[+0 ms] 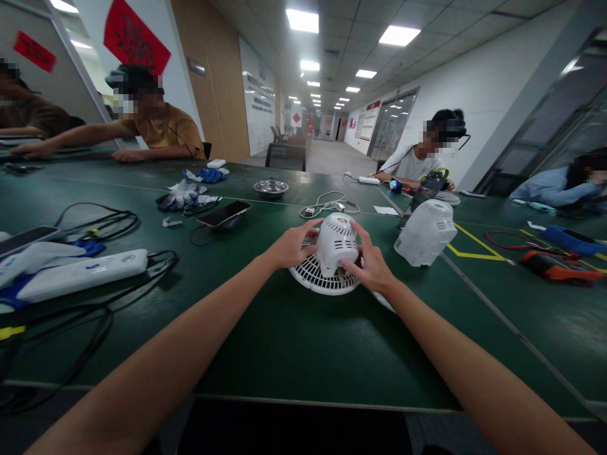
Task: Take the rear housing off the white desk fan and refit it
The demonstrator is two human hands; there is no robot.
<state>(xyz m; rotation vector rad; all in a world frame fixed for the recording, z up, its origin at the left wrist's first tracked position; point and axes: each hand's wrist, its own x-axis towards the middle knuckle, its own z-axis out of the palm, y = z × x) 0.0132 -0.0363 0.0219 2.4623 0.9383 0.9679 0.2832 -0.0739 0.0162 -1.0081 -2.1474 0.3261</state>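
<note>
Between my two hands is a white plastic fan motor housing [337,243] with slots in its surface. It sits over a round white fan grille [322,284] lying on the green table. My left hand [298,245] grips the housing's left side, fingers curled round it. On the opposite side my right hand [372,262] holds it, with the thumb across the lower front and a finger near the top. The fingertips behind the housing are partly hidden. A larger white plastic shell [425,234] with slots stands apart, to the right of my right hand.
Beyond the housing lie a coiled white cable [327,205] and a metal bowl [270,188]. A phone [225,214], gloves [187,194] and a white power strip [85,276] with black cables occupy the left. An orange-black meter [562,266] lies right. Several people sit around the table.
</note>
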